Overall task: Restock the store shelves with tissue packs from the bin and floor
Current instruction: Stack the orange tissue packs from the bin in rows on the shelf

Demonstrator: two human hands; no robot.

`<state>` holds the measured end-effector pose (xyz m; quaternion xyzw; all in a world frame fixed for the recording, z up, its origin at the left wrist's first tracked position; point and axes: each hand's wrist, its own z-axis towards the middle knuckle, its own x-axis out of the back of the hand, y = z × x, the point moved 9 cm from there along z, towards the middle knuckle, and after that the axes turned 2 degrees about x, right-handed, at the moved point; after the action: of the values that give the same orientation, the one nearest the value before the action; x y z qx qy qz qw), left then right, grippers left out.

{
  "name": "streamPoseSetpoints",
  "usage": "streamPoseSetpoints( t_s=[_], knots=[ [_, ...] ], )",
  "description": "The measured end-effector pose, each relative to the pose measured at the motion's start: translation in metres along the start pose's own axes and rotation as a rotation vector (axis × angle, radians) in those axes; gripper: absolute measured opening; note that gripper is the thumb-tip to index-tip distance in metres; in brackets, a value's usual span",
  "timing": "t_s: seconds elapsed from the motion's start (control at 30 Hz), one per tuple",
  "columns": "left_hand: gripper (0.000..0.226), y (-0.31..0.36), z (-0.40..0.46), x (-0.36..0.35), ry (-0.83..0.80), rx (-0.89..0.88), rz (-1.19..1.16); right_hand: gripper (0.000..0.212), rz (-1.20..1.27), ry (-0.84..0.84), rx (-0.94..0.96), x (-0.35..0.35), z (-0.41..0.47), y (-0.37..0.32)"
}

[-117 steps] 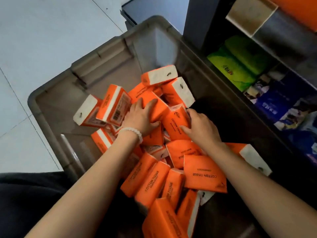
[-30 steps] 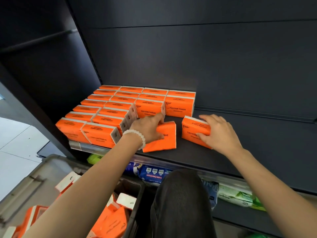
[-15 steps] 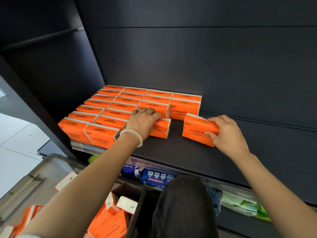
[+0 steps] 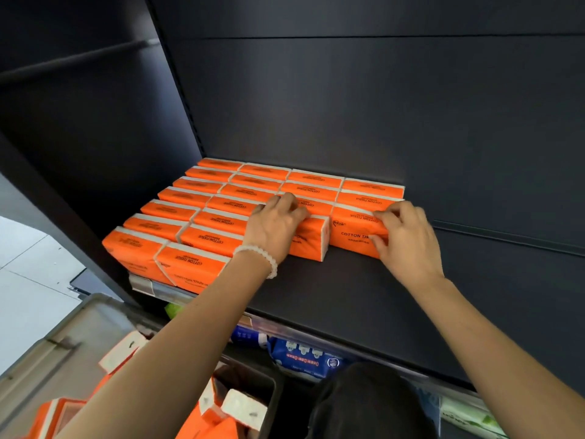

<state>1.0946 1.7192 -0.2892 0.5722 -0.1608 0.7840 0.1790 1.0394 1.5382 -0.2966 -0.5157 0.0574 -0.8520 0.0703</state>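
A dark store shelf (image 4: 348, 289) stretches bare to the right of both hands. The left hand (image 4: 275, 223) curls over one orange tissue pack (image 4: 311, 240); the right hand (image 4: 408, 239) pinches another pack (image 4: 351, 231) beside it. They look light and squashy, best gripped across the long sides.

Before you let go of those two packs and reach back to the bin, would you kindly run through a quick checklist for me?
1. Left hand holds its pack against the third column: ok.
2. Right hand grips its pack in the fourth column: ok.
3. Both packs flush with the rows behind: cannot tell, hands cover the joins.
4. Bare shelf in front for further rows: ok.
5. Bin has packs left: ok.
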Motion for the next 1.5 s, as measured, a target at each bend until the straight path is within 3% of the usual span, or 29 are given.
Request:
streamPoseSetpoints(
  t_s=[0.3, 0.6, 0.77, 0.87, 1.3, 1.5],
  knots=[
    [0.036, -0.002, -0.001, -0.003, 0.053, -0.042, -0.017, 0.046, -0.113, 0.099, 0.086, -0.002, -0.004, -0.008],
    [0.057, 0.003, -0.023, -0.003, -0.132, -0.045, 0.126, 0.054, -0.145, -0.179, 0.009, -0.002, -0.009, -0.017],
    [0.035, 0.011, -0.073, 0.031, 0.052, -0.077, 0.093, 0.031, -0.068, -0.049, 0.098, 0.027, -0.034, -0.061],
    [0.027, 0.007, -0.116, 0.037, 0.126, -0.071, 0.091, 0.028, -0.036, -0.015, 0.177, 0.033, -0.056, -0.098],
    [0.036, -0.082, -0.322, 0.015, 0.049, 0.307, 0.017, 0.028, 0.114, -0.134, 0.435, -0.02, -0.157, -0.237],
    [0.038, -0.135, -0.416, -0.016, -0.045, 0.612, -0.069, 0.034, 0.142, -0.358, 0.476, -0.078, -0.186, -0.285]
  ],
)
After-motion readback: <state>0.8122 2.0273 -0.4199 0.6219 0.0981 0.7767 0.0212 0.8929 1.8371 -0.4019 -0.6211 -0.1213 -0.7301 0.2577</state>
